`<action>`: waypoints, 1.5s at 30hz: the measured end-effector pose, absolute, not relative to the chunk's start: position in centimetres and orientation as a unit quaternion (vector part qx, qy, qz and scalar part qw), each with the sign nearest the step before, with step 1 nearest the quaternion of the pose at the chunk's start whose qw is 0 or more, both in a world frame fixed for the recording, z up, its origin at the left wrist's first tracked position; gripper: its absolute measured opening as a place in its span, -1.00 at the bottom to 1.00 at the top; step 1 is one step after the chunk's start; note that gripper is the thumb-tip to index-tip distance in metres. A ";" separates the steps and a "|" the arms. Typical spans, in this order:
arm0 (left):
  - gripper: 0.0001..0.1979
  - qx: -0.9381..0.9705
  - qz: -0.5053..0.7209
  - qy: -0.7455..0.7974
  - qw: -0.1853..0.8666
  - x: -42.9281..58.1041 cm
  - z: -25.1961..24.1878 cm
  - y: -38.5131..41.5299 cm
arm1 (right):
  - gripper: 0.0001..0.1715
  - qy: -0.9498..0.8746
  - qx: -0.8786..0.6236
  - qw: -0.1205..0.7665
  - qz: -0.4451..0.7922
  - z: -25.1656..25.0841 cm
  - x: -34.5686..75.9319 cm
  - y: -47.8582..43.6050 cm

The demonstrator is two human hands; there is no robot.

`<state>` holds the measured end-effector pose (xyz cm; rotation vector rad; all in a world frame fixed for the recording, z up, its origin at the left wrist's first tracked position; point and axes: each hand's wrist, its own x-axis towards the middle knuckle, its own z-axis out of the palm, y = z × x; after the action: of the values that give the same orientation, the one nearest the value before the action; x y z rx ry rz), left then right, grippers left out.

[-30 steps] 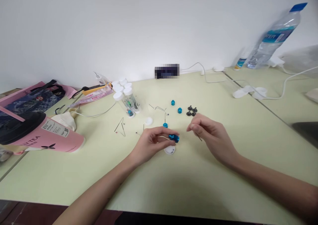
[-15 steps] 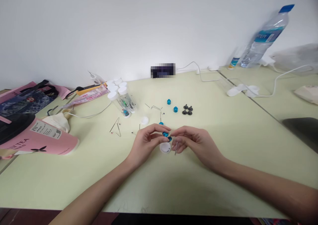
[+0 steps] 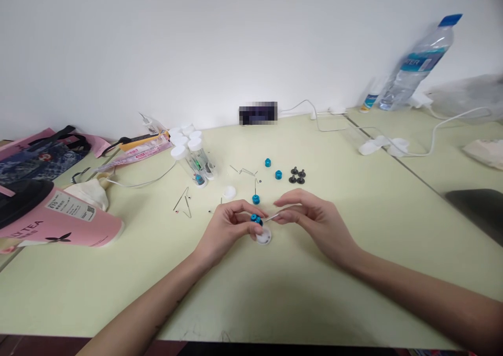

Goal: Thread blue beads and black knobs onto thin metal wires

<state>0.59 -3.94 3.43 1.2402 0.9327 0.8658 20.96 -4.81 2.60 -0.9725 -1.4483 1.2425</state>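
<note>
The desk is open between the forearms, from its near edge up to the white cap. A slim metal rod bridges the narrow gap between left hand and right hand. Beyond, four black screws obstruct; rightward there's free passage. Leftward, the pink drink cup and capped tubes block.

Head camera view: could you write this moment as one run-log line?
left hand: pinching small blue part | right hand: holding thin metal rod, tip close to that part | nearby: white lid, black screw-like parts
</note>
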 end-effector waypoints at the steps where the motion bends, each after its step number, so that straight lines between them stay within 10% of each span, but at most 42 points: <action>1: -0.86 0.541 0.374 0.403 0.636 0.6 3.5 -4.1 | -0.97 -0.606 -0.396 0.475 0.500 2.6 20.8 -5.0; 45: -0.86 0.566 0.408 0.432 0.571 1.0 3.1 -5.0 | -0.70 -0.609 -0.415 0.378 0.560 2.3 19.9 -6.4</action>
<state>1.00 -5.03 3.10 1.3285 1.0122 0.9572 19.93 -6.45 2.33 -1.0618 -1.5575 1.4300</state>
